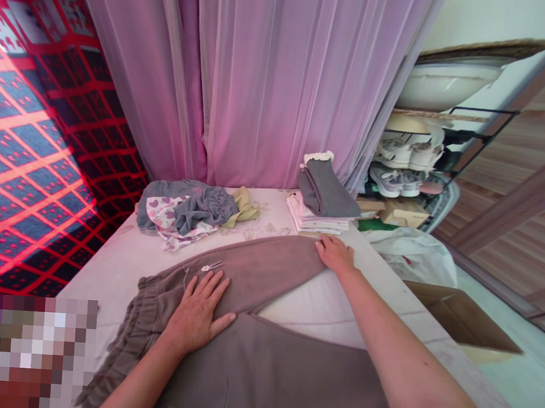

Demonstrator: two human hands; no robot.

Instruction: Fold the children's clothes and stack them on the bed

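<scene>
A pair of brown-grey trousers [269, 265] lies spread across the table, its gathered elastic waistband to the left and its legs pointing right. Near the waist is a small white drawstring-like trim [212, 266]. My left hand [201, 313] rests flat on the upper part of the trousers, fingers apart. At the hem of the far leg, my right hand [336, 255] has its fingers bent over the fabric edge. Part of the near leg is hidden under my right forearm and cut off by the frame.
Crumpled clothes [198, 212] lie at the table's far left. A folded stack [320, 216] with dark grey leggings [324, 185] on top stands at the far right. Pink curtains [279, 87] hang behind. Right of the table are a shoe rack [409, 148], a plastic bag [412, 252] and a cardboard box [464, 314].
</scene>
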